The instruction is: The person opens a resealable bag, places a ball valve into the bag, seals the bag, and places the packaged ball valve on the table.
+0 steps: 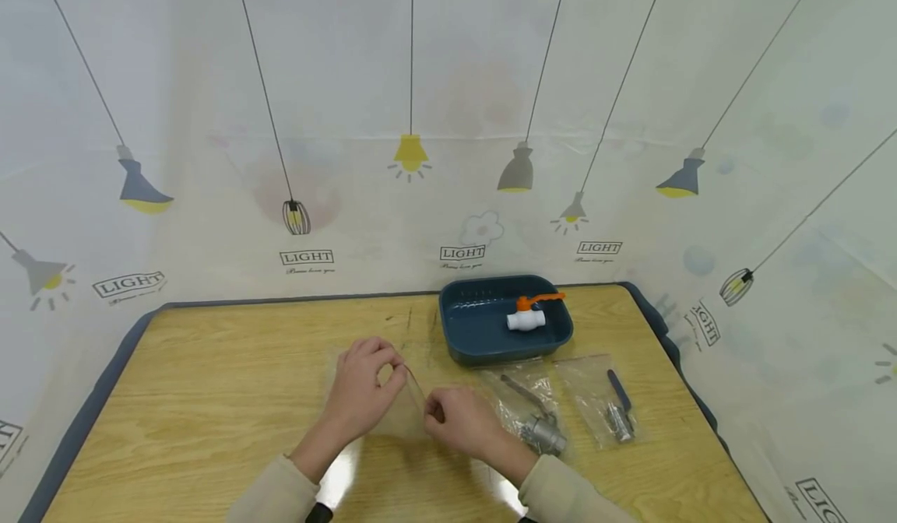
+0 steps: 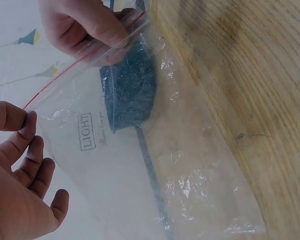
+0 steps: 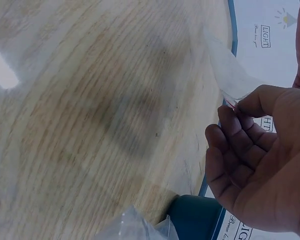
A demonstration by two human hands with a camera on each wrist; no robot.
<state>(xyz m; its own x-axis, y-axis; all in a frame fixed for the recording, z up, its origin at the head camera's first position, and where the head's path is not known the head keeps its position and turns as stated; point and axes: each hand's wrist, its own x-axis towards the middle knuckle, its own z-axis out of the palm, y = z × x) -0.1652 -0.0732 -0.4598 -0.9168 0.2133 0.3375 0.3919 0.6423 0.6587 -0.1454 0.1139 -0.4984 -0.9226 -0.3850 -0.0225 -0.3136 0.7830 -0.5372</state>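
Observation:
A clear zip bag (image 2: 190,170) with a red seal line hangs between both hands over the wooden table, and nothing shows inside it. My left hand (image 1: 367,383) pinches one end of its top edge between thumb and forefinger; in the left wrist view the other fingers are spread apart. The opposite end of the seal is pinched by my right hand (image 1: 462,422), its remaining fingers curled, as the right wrist view shows. Seen through the film in the left wrist view is the dark blue tray (image 2: 132,90).
Behind the right hand stands the blue tray (image 1: 466,344), holding a white ball valve (image 1: 525,320) with an orange handle. Two clear bags lie right of the hands: one contains a grey metal valve (image 1: 544,434), the other a metal valve with a blue handle (image 1: 619,390). A printed curtain (image 1: 364,219) borders the table.

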